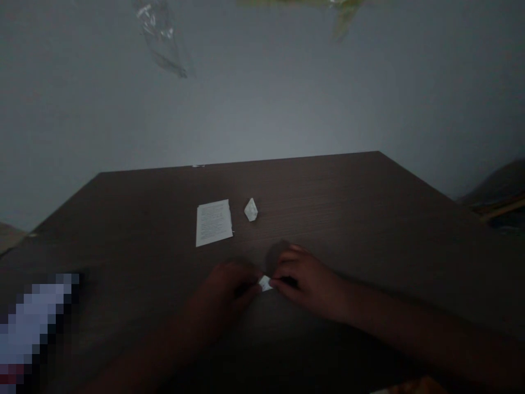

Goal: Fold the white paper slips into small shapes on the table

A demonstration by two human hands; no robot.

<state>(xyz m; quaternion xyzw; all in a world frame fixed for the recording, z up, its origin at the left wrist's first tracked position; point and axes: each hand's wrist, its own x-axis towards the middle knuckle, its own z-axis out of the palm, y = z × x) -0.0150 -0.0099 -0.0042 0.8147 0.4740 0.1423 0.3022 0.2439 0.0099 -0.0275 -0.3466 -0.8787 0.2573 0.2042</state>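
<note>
Two bare hands work nearest the camera, the left hand (223,295) and the right hand (307,284), with a white paper scrap (265,283) held between them. The right hand's fingers (289,257) are nearly closed, pinching the scrap's right side; the left hand's fingers (246,290) close in on its left side and appear to touch it, though shadow blurs that contact. Only a sliver of the scrap shows, so its folds and outline cannot be made out. Judgement: at this size, even fingertip pressure from both sides and steady wrists should give the best control. Whether the scrap rests on the dark wood counter (328,208) or sits just above it is unreadable. Farther out, at 12 o'clock from the hands, lies a folded white paper piece (251,210); at 11 o'clock, a printed paper sheet (213,222) lies flat, its text too small to read. At 8 o'clock, a pixelated patch (33,328) hides whatever is there. Beyond the counter stands a grey wall (262,109), with a clear plastic film (159,33) cut off by the top of the view.
</note>
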